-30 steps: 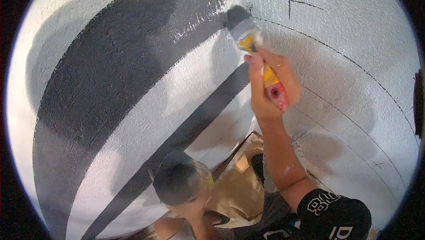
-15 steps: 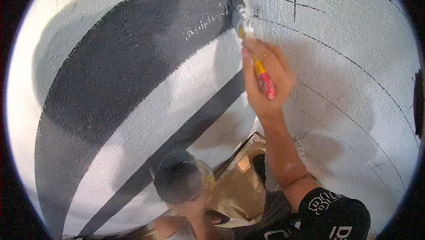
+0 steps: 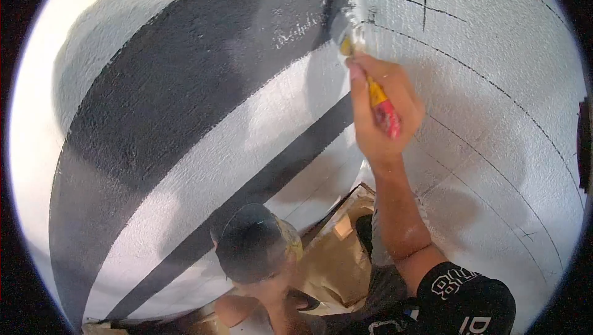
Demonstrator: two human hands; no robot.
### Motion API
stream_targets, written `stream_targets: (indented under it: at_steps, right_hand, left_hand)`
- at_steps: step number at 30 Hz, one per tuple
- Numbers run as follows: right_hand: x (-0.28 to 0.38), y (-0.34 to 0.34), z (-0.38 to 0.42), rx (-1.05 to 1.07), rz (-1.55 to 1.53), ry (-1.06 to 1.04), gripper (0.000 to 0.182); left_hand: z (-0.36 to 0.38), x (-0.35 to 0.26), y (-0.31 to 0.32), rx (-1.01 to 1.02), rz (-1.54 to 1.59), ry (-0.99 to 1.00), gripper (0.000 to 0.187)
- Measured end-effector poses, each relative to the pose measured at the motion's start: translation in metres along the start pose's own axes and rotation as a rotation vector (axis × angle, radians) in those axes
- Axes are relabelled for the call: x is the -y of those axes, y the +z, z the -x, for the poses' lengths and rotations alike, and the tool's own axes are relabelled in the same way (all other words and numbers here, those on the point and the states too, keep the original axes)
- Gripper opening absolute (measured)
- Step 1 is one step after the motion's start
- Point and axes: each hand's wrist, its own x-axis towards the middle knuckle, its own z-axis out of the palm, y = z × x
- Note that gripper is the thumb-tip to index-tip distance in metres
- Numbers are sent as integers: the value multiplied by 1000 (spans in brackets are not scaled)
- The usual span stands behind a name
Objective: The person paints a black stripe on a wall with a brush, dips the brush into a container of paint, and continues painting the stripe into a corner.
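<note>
My right hand [image 3: 389,109] is closed around a paintbrush [image 3: 384,108] with a yellow and red handle. The brush's head is blurred and sits at the wall corner, by the lower edge of a wide dark grey painted band [image 3: 167,82]. Low in the view, my left hand [image 3: 272,292] is wrapped round a paint cup [image 3: 252,245] with dark grey paint inside. Its fingers are partly hidden beneath the cup.
Left of the corner, a narrower dark stripe [image 3: 296,150] crosses the white wall. The right wall [image 3: 494,69] carries thin dashed curves and a drawn cross [image 3: 424,8]. Brown paper [image 3: 333,267] covers the floor at the corner's foot.
The view has shifted slightly, so the walls and my right hand appear farther right. The brush head sits a little lower along the corner. My left hand still holds the cup.
</note>
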Motion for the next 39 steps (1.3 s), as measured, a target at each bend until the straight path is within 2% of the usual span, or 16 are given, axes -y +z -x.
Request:
stream_targets:
  at_steps: [6, 7, 9, 10, 12, 14, 16, 20, 22, 24, 28, 30, 31, 33, 36, 39]
  right_hand:
    - [41, 2, 7, 218, -262, -12, 22]
    - [53, 1, 5, 262, -307, 51, 22]
    - [60, -1, 5, 276, -344, 114, 21]
    - [59, -3, 5, 276, -345, 114, 21]
    - [49, -5, 4, 175, -393, 185, 20]
    - [27, -7, 3, 128, -202, 84, 17]
    - [5, -4, 7, 49, -232, 263, 13]
    - [2, -2, 5, -108, -249, 258, 12]
    - [9, -3, 3, -242, -372, 366, 12]
    - [16, 3, 13, -196, -438, 433, 12]
    - [45, 18, 28, -131, -629, 634, 11]
    - [54, 18, 32, -90, -683, 634, 11]
    - [57, 16, 33, -51, -735, 632, 11]
    - [59, 7, 29, -50, -722, 645, 12]
    - [46, 3, 23, -74, -606, 608, 13]
    - [13, 10, 17, -160, -499, 498, 13]
  left_hand:
    - [2, 6, -2, -51, -112, 25, 85]
    - [3, 0, 2, -51, -111, 28, 85]
    - [-1, -32, 13, -234, 864, -446, 86]
    - [0, -24, 7, -235, 864, -445, 86]
    - [3, 0, -5, 9, -64, -10, 87]
    - [2, 2, -3, -3, -37, -2, 86]
    - [3, 2, -4, -15, -16, 2, 85]
    - [1, -2, -6, -105, 114, 9, 81]
    - [3, -4, -9, -122, 148, -14, 80]
    - [4, -4, -14, 7, 34, -149, 112]
    - [2, 1, -14, 13, -23, -125, 111]
    - [2, -3, -10, -82, 73, -13, 77]
    - [4, -5, -10, -76, 71, -13, 77]
    - [6, -8, -12, -35, -183, -14, 77]
    - [3, -14, -9, -66, -15, -145, 78]
    - [9, 0, -12, -86, -83, -121, 78]
